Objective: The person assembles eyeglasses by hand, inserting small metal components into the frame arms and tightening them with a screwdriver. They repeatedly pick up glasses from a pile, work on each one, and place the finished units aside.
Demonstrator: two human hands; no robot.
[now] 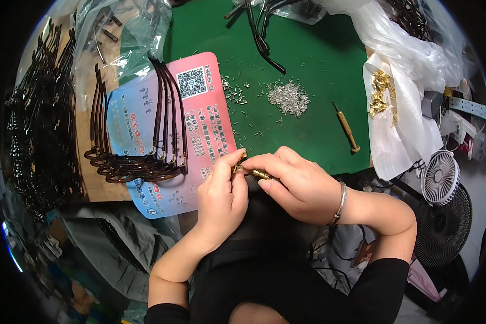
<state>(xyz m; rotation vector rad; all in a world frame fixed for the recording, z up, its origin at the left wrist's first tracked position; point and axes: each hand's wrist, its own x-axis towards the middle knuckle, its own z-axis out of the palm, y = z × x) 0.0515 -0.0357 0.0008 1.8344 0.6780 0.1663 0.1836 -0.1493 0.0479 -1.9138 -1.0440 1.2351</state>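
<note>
Close together over the front edge of the green mat, both my hands work at one spot. My left hand pinches a small gold-coloured metal piece, mostly covered by the fingers. My right hand is closed round a brass screwdriver, whose knurled handle shows between thumb and fingers. The screwdriver's tip points toward the left fingertips, where contact is hidden. Left of my hands, a row of dark brown eyeglass frames lies with temples pointing away. Beyond my hands is a heap of tiny silvery screws.
A second brass screwdriver lies on the green mat. Gold-coloured parts rest on white plastic at right, near a white fan. A pink-and-blue printed sheet lies under the frames. Dark temples are at the back.
</note>
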